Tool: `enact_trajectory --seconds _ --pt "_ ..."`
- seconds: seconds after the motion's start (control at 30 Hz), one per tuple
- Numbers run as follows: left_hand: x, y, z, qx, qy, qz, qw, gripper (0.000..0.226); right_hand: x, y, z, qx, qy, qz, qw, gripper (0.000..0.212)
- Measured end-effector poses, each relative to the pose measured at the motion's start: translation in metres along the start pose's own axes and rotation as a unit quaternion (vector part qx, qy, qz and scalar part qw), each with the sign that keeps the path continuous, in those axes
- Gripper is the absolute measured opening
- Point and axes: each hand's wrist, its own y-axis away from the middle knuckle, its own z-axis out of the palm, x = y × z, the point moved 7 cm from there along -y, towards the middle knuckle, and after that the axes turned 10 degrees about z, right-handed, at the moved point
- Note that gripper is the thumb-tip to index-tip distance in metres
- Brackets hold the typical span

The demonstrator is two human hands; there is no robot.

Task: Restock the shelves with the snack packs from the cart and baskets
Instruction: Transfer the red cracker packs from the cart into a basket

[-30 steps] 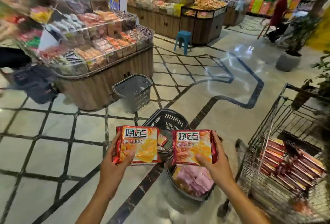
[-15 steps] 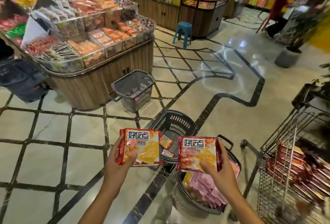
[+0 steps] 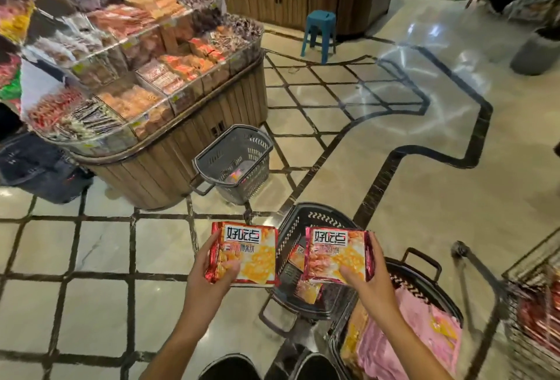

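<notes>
1. My left hand point(image 3: 212, 270) grips one snack pack point(image 3: 247, 253), thumb curled over the lower face, fingers wrapped behind the left edge. Pack held face up, roughly level, long axis running 9 to 3.
2. My right hand point(image 3: 365, 276) grips a second, matching pack point(image 3: 336, 253) the same way: thumb on the front, fingers round the right edge. The two packs sit side by side, apart, not touching.
3. Both packs hang above the floor and the dark basket point(image 3: 315, 219) at my feet; a few more packs lie inside it. A second basket point(image 3: 424, 273) at 4 o'clock holds pink packs. The wire cart point(image 3: 533, 270) stands at 3 o'clock with red packs in it.
4. The key relation: the wooden display stand point(image 3: 169, 167) with its clear bins lies at 10 to 11 o'clock, well apart from both hands. The left hand is nearer.
5. A grey basket point(image 3: 233, 161) stands on the floor just beside the stand, between me and it, at 12 o'clock.
6. Judgement: I would step to the stand, skirt the grey basket, and lead with the left pack.
</notes>
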Motion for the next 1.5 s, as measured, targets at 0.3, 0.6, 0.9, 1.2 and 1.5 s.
enact_trajectory --seconds 0.3,0.6,0.9,1.2,1.5 --pt "-0.039 -0.128 0.070 -0.129 -0.046 -0.011 0.990 0.070 0.020 -0.047 -0.025 0.114 -0.049 0.084 0.989 0.094" --pt "-0.095 -0.255 0.112 -0.256 -0.019 -0.062 0.965 0.068 0.060 -0.082 0.022 0.232 -0.044 0.191 0.953 0.103" --pt "-0.205 -0.329 0.152 -0.297 -0.078 -0.097 0.947 0.068 0.121 -0.160 0.084 0.229 -0.027 0.254 0.939 0.090" --pt "-0.363 -0.320 0.204 -0.329 -0.141 -0.110 0.927 0.067 0.302 -0.260 0.128 0.142 -0.064 0.296 0.942 0.095" --pt "-0.523 -0.298 0.256 -0.353 -0.189 -0.138 0.906 0.070 0.491 -0.337 0.189 0.103 0.018 0.350 0.931 0.096"
